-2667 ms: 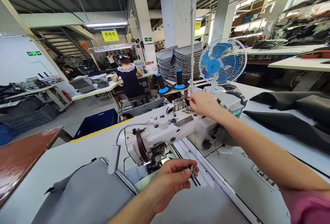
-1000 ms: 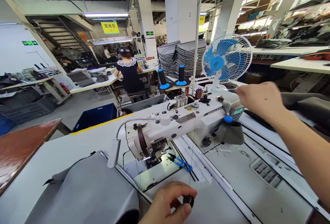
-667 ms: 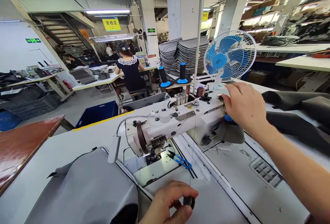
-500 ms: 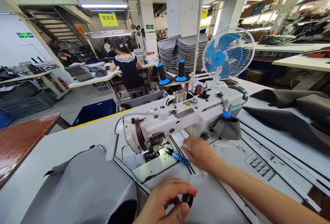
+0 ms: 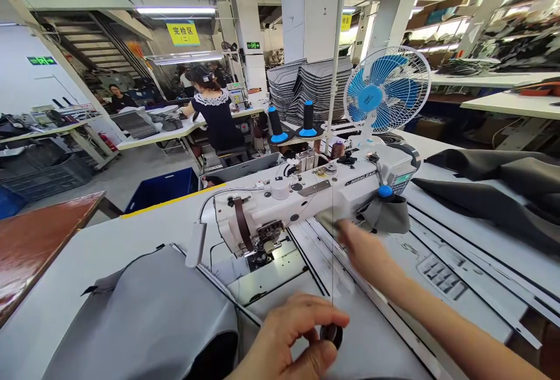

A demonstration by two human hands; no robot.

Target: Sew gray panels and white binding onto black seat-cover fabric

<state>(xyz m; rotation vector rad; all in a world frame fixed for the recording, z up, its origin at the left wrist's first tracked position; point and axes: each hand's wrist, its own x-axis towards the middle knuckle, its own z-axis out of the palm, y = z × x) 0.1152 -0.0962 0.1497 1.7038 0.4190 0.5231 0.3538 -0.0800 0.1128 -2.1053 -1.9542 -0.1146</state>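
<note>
My left hand (image 5: 297, 330) pinches a small dark round bobbin (image 5: 333, 336) between thumb and fingers above the table, in front of the sewing machine (image 5: 301, 199). A thin thread runs straight up from it past the machine arm. My right hand (image 5: 365, 251) reaches toward the space under the machine arm; its fingers are smeared and partly hidden, and what they hold, if anything, cannot be made out. Left of my left hand lies a large grey fabric piece (image 5: 149, 304) with a dark opening.
Two black thread cones (image 5: 308, 118) stand behind the machine, near a blue fan (image 5: 376, 97). Grey fabric pieces (image 5: 481, 193) lie at right. A blue bin (image 5: 161, 190) stands beyond the table's far edge. A co-worker (image 5: 214, 114) sits farther back.
Blue thread snips that lay on the machine bed are no longer visible there. My right hand has moved slightly right; my left hand with the bobbin appears a little farther right and lower.
</note>
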